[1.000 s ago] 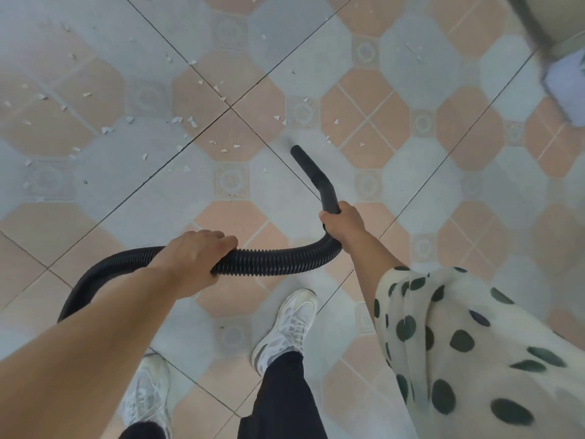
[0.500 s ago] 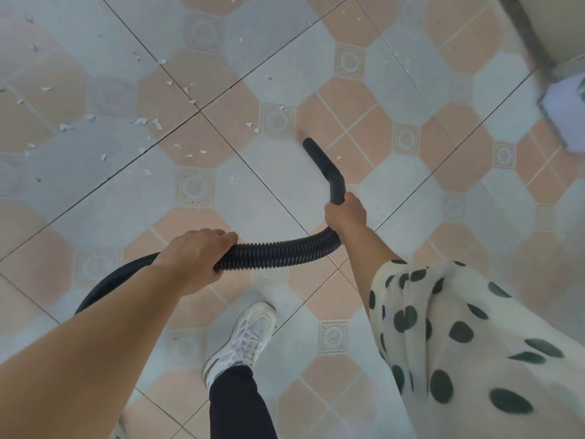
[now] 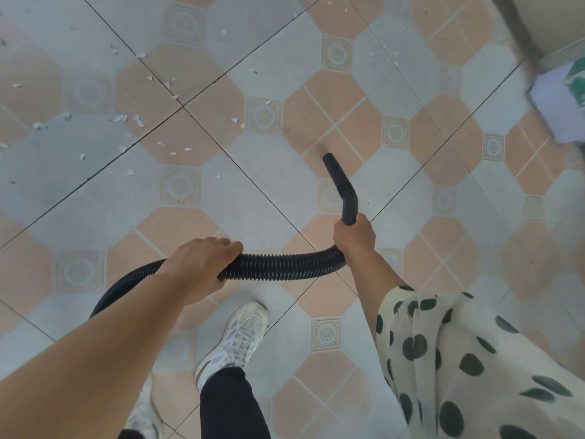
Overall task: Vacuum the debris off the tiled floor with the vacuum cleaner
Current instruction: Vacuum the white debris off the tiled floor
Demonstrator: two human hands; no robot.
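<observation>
A black ribbed vacuum hose (image 3: 285, 266) curves across the middle of the head view. My left hand (image 3: 202, 264) grips the hose from above. My right hand (image 3: 354, 237) grips the bent black nozzle tube (image 3: 343, 188) at its lower end. The tube's open tip (image 3: 327, 157) points down at a peach tile. Small white debris scraps (image 3: 136, 120) lie scattered over the tiled floor (image 3: 253, 191) to the upper left, apart from the tip. The vacuum cleaner's body is out of view.
My white sneaker (image 3: 237, 340) and black trouser leg stand just below the hose. A polka-dot sleeve (image 3: 459, 359) fills the lower right. A pale box-like object (image 3: 557, 103) and a wall base sit at the upper right edge.
The view and I have shifted forward and left, one foot stepping ahead. The nozzle tip now sits right of the debris, over a tile free of scraps. Both hands keep their holds.
</observation>
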